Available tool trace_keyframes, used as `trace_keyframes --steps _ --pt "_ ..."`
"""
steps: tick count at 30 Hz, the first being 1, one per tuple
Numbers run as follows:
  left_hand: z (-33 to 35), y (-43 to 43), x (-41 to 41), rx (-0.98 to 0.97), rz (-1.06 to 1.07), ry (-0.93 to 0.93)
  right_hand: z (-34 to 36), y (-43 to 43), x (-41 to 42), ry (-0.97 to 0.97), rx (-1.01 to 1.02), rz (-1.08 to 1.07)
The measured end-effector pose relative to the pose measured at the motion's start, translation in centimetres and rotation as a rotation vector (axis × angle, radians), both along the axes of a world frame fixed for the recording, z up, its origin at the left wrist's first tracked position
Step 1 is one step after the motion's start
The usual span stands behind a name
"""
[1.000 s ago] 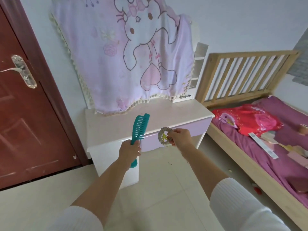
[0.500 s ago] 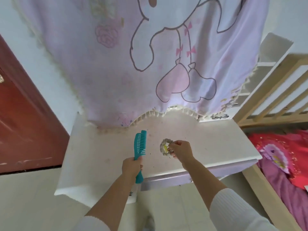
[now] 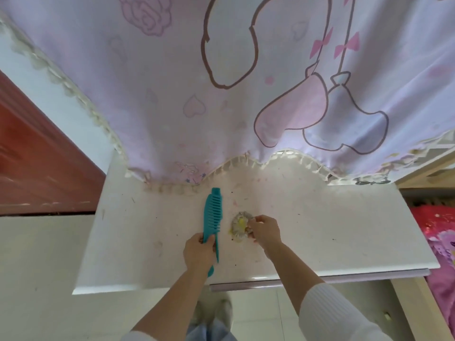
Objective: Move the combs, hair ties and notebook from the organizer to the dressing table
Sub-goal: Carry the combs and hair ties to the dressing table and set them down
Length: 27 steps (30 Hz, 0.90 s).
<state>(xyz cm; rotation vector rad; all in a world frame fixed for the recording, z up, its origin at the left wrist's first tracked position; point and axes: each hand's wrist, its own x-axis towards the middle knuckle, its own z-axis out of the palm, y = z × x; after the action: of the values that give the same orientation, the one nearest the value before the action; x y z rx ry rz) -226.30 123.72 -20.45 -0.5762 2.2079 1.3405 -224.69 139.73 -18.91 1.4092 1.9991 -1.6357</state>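
Observation:
A teal wide-tooth comb (image 3: 213,215) lies lengthwise over the white dressing table (image 3: 344,227), its teeth pointing right. My left hand (image 3: 198,253) grips its handle near the table's front edge. Just to the right, my right hand (image 3: 266,230) pinches a grey and yellow hair tie (image 3: 240,226) that rests on or just above the tabletop. The organizer and the notebook are not in view.
A pink cartoon-print cloth (image 3: 246,82) with a tassel fringe hangs over the back of the table. A dark red door (image 3: 37,168) is at the left. A bed with pink and red bedding (image 3: 440,230) is at the right, with a wooden frame.
I have come closer to the table. Both hands have lowered from the air over the floor to the tabletop, carrying the comb and the hair tie.

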Motion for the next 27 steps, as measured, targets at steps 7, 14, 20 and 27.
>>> trace_keyframes --steps 7,14,20,27 --pt "0.0 -0.2 -0.1 0.104 0.071 -0.066 0.9 0.4 0.5 0.152 0.183 0.203" --pt "0.2 -2.4 -0.9 0.242 0.259 -0.085 2.0 3.3 1.8 0.254 -0.150 -0.145" --pt "-0.3 -3.3 -1.4 0.077 0.133 -0.011 -0.1 4.5 5.1 0.078 -0.102 -0.210" --pt "-0.4 -3.5 -2.2 -0.127 -0.071 0.091 -0.8 3.8 5.8 -0.044 0.137 -0.083"
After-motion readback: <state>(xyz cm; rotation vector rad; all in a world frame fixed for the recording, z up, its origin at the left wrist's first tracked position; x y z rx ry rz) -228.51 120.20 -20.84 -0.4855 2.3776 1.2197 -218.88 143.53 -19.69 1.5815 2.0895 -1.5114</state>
